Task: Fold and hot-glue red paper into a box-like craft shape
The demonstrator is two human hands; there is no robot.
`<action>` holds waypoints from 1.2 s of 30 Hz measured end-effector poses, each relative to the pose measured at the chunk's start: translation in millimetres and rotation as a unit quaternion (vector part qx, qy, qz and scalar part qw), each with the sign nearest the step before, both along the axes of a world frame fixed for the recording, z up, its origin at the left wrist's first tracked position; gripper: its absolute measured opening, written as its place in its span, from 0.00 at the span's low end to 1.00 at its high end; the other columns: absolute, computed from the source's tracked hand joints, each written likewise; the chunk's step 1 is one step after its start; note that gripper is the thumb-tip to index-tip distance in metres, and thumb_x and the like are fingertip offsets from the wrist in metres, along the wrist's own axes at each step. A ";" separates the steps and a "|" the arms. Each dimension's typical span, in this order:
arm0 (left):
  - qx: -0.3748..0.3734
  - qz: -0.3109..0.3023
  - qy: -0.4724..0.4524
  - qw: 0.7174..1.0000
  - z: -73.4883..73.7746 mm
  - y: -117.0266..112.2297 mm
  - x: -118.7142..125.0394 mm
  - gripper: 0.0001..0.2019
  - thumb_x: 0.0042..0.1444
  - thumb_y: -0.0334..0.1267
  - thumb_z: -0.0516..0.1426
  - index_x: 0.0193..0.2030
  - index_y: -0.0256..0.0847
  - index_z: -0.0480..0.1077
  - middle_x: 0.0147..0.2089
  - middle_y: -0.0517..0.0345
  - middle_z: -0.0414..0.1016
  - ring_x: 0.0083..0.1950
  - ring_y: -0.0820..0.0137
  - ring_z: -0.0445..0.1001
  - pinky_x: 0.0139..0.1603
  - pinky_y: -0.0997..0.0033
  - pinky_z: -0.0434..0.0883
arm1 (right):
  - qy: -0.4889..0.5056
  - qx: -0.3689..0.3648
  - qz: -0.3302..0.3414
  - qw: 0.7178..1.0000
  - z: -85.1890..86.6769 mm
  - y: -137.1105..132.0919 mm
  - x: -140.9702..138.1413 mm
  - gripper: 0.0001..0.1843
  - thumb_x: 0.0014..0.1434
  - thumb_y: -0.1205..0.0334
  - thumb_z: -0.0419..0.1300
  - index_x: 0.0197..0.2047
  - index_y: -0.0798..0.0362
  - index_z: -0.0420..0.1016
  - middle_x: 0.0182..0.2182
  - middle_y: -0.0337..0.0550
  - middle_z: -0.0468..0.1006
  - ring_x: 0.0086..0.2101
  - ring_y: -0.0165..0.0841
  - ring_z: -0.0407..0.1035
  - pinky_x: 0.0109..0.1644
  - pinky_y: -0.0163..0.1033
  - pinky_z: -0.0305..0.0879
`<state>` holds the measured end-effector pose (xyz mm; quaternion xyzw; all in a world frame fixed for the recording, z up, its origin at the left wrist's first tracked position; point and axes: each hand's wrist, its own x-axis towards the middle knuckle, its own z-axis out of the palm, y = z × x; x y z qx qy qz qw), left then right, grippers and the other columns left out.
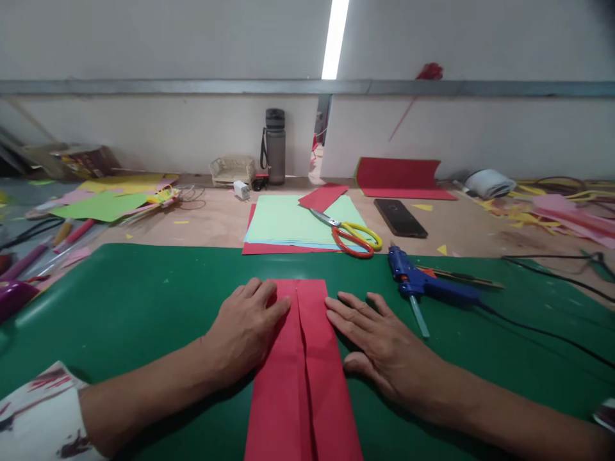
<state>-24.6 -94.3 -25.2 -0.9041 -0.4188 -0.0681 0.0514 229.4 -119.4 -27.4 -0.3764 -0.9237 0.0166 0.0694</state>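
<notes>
A red paper (281, 390) lies lengthwise in front of me, its two sides folded inward to a slightly gaping seam down the middle. At its upper left edge rests my left hand (247, 323), fingers bent at the border and thumb lying on top, gripping the sheet there. My right hand (379, 346) lies flat on the green mat (158, 307) with fingers spread, the fingertips touching the paper's right edge. Beyond the paper, scissors (353, 238) with red and yellow handles lie on a stack of pale green sheets (278, 218).
A blue glue gun (423, 282) with its cord lies to the right, beside a thin pen-like stick (461, 276). Behind are a phone (400, 218), red folded card (398, 178), a grey bottle (275, 147) and a white adapter (241, 190). Coloured paper (103, 205) piles up at left.
</notes>
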 end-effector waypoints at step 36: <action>-0.092 -0.106 -0.036 0.990 7.6 3.5 2.0 0.21 0.61 0.52 0.43 0.47 0.39 0.65 0.43 0.48 0.63 0.40 0.61 0.57 0.41 0.57 0.61 | 0.004 -0.006 0.054 0.999 8.0 17.7 -23.6 0.34 0.61 0.44 0.47 0.61 0.62 0.60 0.59 0.57 0.63 0.56 0.49 0.58 0.54 0.57 0.56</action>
